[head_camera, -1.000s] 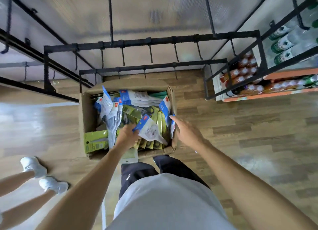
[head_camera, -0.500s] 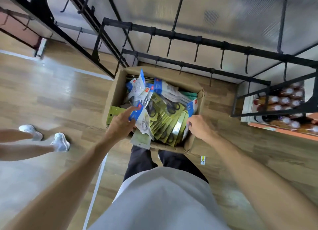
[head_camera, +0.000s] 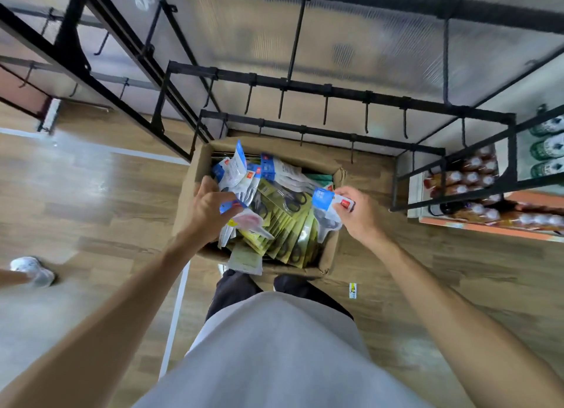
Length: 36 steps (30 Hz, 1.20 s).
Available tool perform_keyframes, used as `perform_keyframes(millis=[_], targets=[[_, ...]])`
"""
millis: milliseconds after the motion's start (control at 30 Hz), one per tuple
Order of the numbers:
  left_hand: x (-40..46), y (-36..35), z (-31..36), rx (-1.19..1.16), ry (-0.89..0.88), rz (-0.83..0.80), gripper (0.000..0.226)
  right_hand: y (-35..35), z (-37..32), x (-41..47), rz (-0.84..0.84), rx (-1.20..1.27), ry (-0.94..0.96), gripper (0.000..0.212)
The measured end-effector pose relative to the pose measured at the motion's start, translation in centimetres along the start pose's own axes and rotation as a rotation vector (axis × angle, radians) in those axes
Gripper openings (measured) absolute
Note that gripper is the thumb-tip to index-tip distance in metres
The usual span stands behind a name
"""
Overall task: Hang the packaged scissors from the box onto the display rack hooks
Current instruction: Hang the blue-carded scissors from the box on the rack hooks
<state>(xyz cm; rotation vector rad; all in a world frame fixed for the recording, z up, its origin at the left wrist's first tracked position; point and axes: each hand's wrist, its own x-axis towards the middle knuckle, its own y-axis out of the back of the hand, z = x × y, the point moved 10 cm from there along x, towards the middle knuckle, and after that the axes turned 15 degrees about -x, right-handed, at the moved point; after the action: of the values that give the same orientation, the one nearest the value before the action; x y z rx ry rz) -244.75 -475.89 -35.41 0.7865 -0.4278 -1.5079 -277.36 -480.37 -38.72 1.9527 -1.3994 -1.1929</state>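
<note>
A cardboard box [head_camera: 189, 190] stands on the floor under the black display rack [head_camera: 335, 91], whose empty hooks [head_camera: 325, 111] hang above it. The box holds several packaged scissors, some in yellow-green cards [head_camera: 287, 224], some in white packs with blue tops [head_camera: 238, 168]. My left hand [head_camera: 204, 209] grips a blue-topped pack [head_camera: 241, 221] at the box's left side. My right hand [head_camera: 357, 213] pinches the blue top of another pack [head_camera: 325, 212], lifted over the box's right edge.
A shelf of bottles [head_camera: 476, 187] stands at the right behind a black frame. Another person's white shoe [head_camera: 33, 270] is at the far left on the wooden floor. A small label [head_camera: 352, 290] lies on the floor near my feet.
My right hand has left the box's right wall and taken a blue-topped pack by its top, lifting it. My left hand keeps its pack. The camera has tilted upward and nearer the rack.
</note>
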Motion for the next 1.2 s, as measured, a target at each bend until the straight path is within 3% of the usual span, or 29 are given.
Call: perform_keyframes(millis=[100, 333, 433, 500, 567, 767, 900, 1200], targets=[[1.0, 0.5, 1.1, -0.079, -0.053, -0.086, 0.011, 1.9, -1.2, 0.3, 0.025, 0.018, -0.014, 0.022], [2.0, 3.6, 3.4, -0.163, -0.104, -0.187, 0.018, 2.9, -6.1, -0.4, 0.045, 0.142, -0.033, 0.024], [2.5, 4.9, 2.2, -0.127, -0.053, -0.241, 0.011, 3.0, -8.4, -0.6, 0.065, 0.152, -0.031, 0.021], [2.7, 6.0, 1.5, -0.109, -0.003, -0.264, 0.024, 3.4, -10.1, -0.8, 0.076, 0.155, -0.029, 0.017], [3.0, 8.4, 2.1, -0.115, -0.032, -0.231, 0.036, 3.9, -12.0, -0.6, 0.086, 0.158, -0.004, 0.016], [4.3, 18.4, 4.9, -0.271, -0.129, -0.069, 0.016, 7.5, -21.2, -0.1, 0.111, 0.045, 0.185, 0.013], [4.8, 25.9, 8.1, -0.409, -0.231, 0.044, 0.025, 12.3, -29.9, 0.3, 0.196, 0.05, 0.359, 0.011], [3.9, 38.2, 14.6, -0.325, -0.461, 0.261, 0.01, 22.0, -46.9, -0.7, 0.399, 0.015, 0.662, 0.017]])
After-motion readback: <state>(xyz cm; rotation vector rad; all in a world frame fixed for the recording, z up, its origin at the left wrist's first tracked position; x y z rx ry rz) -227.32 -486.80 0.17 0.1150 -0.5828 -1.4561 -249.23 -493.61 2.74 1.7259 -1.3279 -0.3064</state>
